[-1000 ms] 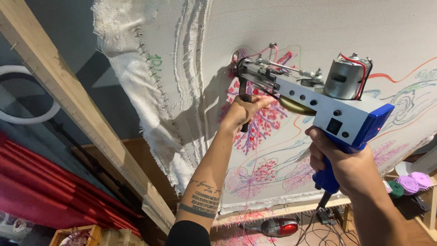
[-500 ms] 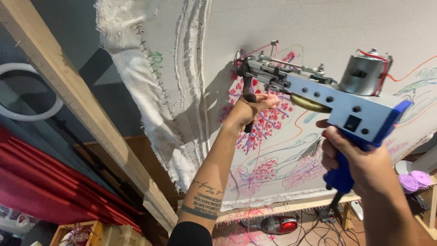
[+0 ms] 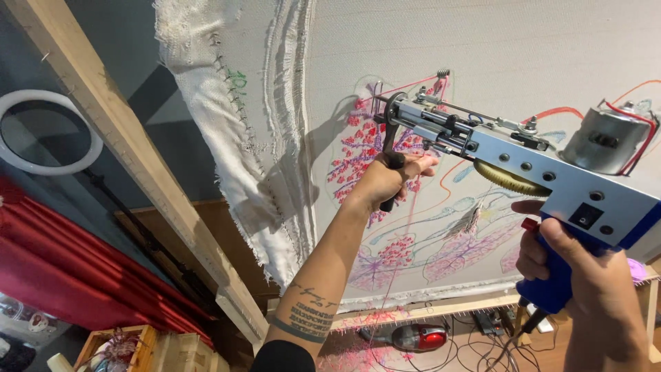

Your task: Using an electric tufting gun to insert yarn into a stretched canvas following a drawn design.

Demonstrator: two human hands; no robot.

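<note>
both grips (image 3: 385, 180) (image 3: 585, 275) on tufting gun (image 3: 551, 179), cloth (image 3: 482, 62), wood frame (image 3: 138, 158)

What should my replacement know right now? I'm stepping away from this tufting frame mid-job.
Left hand: fingers wrapped on the black front handle of the tufting gun.
Right hand: grips the blue rear grip, a finger by the red trigger.
The gun's tip sits at the stretched cloth, on the pink motif.
Done: several pink and purple patches filled.
Left: the drawn outlines beside them are unfilled.
</note>
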